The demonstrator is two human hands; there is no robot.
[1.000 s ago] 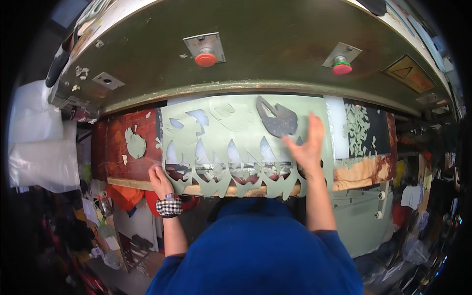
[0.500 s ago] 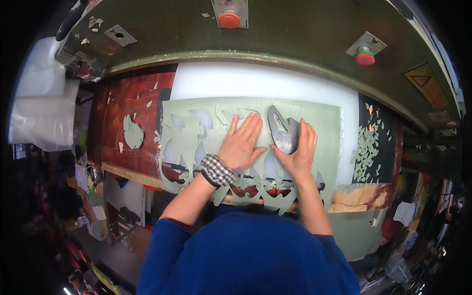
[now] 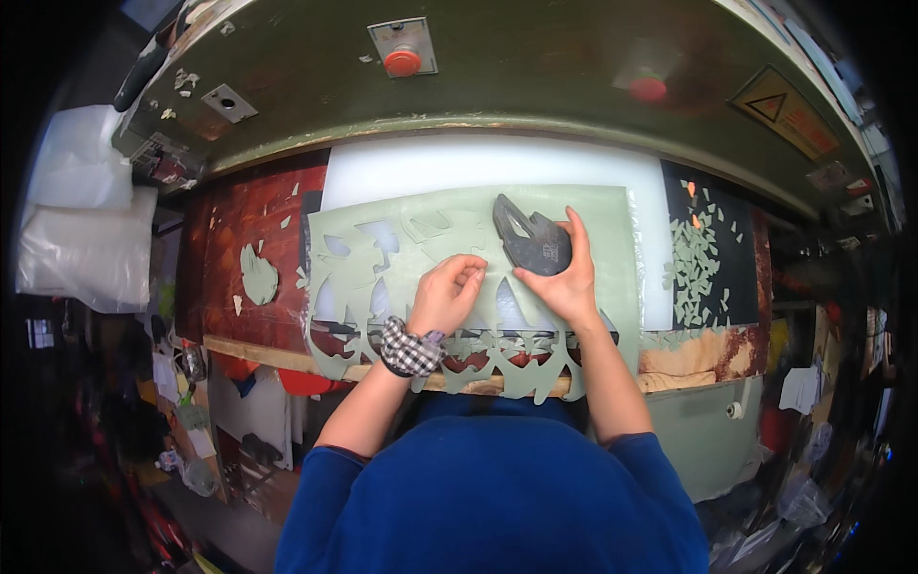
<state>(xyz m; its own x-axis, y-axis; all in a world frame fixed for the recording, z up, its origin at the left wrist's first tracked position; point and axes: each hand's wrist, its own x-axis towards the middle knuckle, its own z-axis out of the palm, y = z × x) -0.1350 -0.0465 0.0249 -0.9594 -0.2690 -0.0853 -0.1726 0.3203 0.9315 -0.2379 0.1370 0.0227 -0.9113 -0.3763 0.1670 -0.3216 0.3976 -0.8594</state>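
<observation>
My right hand (image 3: 566,285) grips a dark metal cutting die (image 3: 535,241), thumb on its near edge and fingers round its right side. The die is pointed, with a long opening, and is held over a pale green sheet (image 3: 602,230). To its left, my left hand (image 3: 448,295) is closed over the sheet, thumb and fingertips pinched together beside a cut outline. Whatever lies between those fingertips is too small to make out. Rows of cut-out holes run through the sheet's left and near parts, leaving narrow strips at the near edge.
Beneath the sheet lies a white board (image 3: 497,158). Cut green pieces are stacked (image 3: 258,275) on the red-brown surface at left. Small green scraps (image 3: 696,268) are scattered at right. Along the far side runs a green machine beam (image 3: 535,86) with a red button (image 3: 403,62).
My left hand has gone from lying flat with fingers spread to a pinch, slightly nearer me. The die in my right hand is tilted differently. The whole view has shifted a little.
</observation>
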